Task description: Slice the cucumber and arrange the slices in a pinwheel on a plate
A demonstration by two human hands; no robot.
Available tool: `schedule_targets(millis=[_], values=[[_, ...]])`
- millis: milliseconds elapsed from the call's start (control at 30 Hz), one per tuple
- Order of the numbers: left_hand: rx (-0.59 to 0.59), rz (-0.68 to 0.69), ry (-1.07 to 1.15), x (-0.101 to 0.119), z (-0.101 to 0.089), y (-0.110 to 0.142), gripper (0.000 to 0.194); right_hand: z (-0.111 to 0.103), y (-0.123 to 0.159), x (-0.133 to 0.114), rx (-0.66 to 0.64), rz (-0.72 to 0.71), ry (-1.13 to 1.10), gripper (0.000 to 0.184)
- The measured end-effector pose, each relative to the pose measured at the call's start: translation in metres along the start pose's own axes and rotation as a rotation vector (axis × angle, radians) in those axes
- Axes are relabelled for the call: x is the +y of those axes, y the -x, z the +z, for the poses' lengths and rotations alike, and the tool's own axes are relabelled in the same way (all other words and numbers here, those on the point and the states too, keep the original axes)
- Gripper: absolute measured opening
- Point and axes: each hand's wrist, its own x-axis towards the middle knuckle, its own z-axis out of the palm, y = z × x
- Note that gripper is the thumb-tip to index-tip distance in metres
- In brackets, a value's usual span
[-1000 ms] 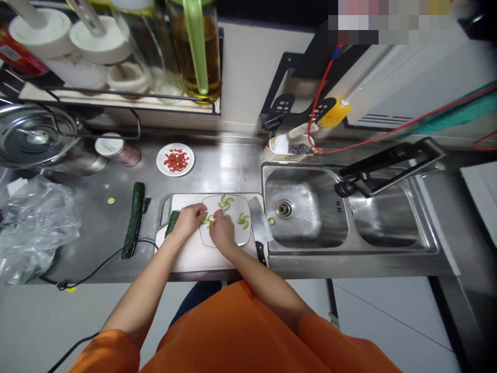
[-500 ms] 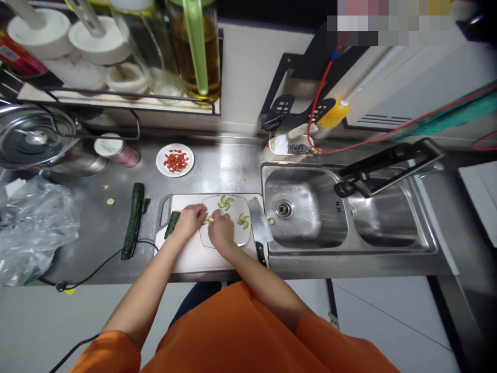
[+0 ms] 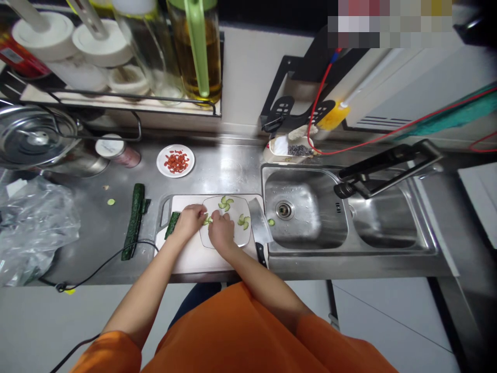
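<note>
A white square plate lies on a white cutting board. On it sit pinwheel groups of thin cucumber slices: one at the top, one at the right. My left hand and my right hand meet at the plate's left edge, fingertips pinching small cucumber slices there. A dark green cucumber piece lies on the board beside my left wrist.
A cleaver rests at the board's right edge, by the double sink. A long cucumber strip lies left of the board. A small plate of red berries stands behind. A plastic bag and black cable are at left.
Both hands stay at the plate's left edge; the fingers shift only slightly over the cucumber slices. Nothing else has moved.
</note>
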Motion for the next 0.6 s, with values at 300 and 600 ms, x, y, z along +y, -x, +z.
schedule_targets(millis=[300, 600], values=[[0.104, -0.126, 0.096, -0.006, -0.010, -0.002, 0.024, -0.015, 0.003, 0.010, 0.045, 0.026, -0.134, 0.015], [0.598, -0.757, 0.122, -0.053, -0.059, -0.072, 0.043, -0.041, 0.023, 0.049, 0.181, 0.000, -0.354, 0.010]])
